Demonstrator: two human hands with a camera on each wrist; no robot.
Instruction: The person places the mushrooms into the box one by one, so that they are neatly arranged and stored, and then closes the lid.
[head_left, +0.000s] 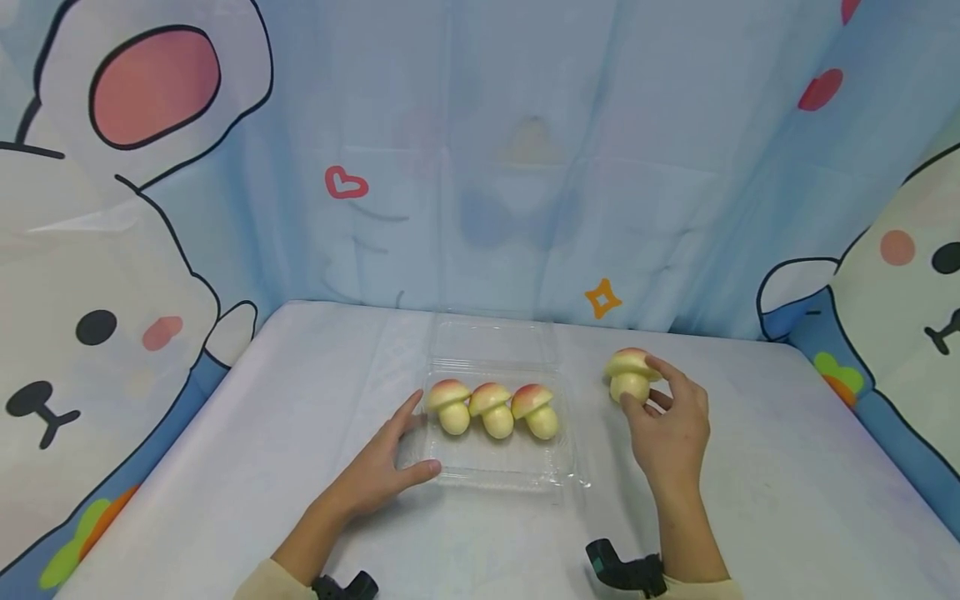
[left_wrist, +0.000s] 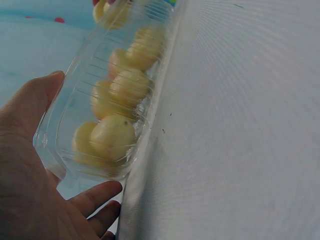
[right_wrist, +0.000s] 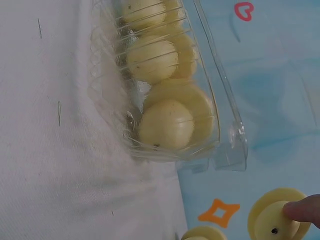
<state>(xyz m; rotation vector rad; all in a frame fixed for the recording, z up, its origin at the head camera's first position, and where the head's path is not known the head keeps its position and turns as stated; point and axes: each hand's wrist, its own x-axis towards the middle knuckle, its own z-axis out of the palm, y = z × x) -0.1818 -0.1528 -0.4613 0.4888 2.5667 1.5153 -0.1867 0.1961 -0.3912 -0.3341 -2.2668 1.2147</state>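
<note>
A clear plastic container (head_left: 495,475) holds three toy mushrooms (head_left: 498,423), with pale yellow stems and yellow caps blushed red, lying in a row. My left hand (head_left: 382,467) rests at the container's left side, thumb and fingers spread about its corner; the left wrist view has the same hand (left_wrist: 30,165) beside the clear wall. To the right of the container, my right hand (head_left: 675,421) pinches another toy mushroom (head_left: 628,385) between thumb and fingers. In the right wrist view only a fingertip shows on that mushroom (right_wrist: 272,222).
The container's clear lid (head_left: 491,340) stands raised at the back. A white cloth (head_left: 750,483) covers the table, and a blue printed curtain (head_left: 525,208) hangs behind it. A partly cut-off yellow rounded thing (right_wrist: 204,233) shows at the right wrist view's bottom edge.
</note>
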